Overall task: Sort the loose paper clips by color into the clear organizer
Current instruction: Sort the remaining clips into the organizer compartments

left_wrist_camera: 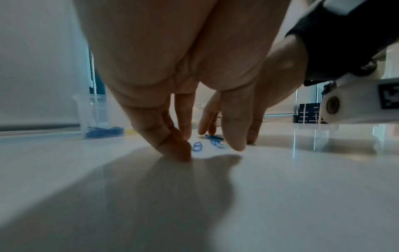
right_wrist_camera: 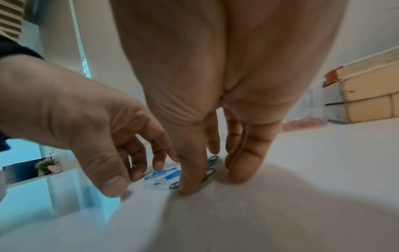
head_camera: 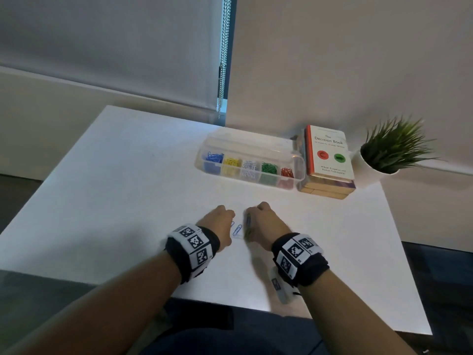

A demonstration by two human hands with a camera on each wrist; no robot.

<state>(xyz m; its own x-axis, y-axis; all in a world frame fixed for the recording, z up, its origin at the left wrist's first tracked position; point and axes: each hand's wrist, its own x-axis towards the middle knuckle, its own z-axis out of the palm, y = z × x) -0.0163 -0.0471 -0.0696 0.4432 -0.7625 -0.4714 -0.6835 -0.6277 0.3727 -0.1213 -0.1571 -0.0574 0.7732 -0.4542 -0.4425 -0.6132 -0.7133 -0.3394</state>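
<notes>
Paper clips (head_camera: 237,229) lay loose on the desk (head_camera: 128,180) between my two hands, long axes running near-to-far.
My left hand (head_camera: 220,221) hovered relaxed, holding nothing; my right hand (head_camera: 263,221), nearer them, pressed fingertips (right_wrist_camera: 190,184) onto clips; organizer (head_camera: 249,163) sat far, slightly right.

dim, cool, even light; soft shadows pool on the table (left_wrist_camera: 302,196) just under and before the fingers (left_wrist_camera: 172,146). wrist views bend hard at the edges. both hands smear close up, and clips (right_wrist_camera: 159,177) between the fingertips blur.
</notes>
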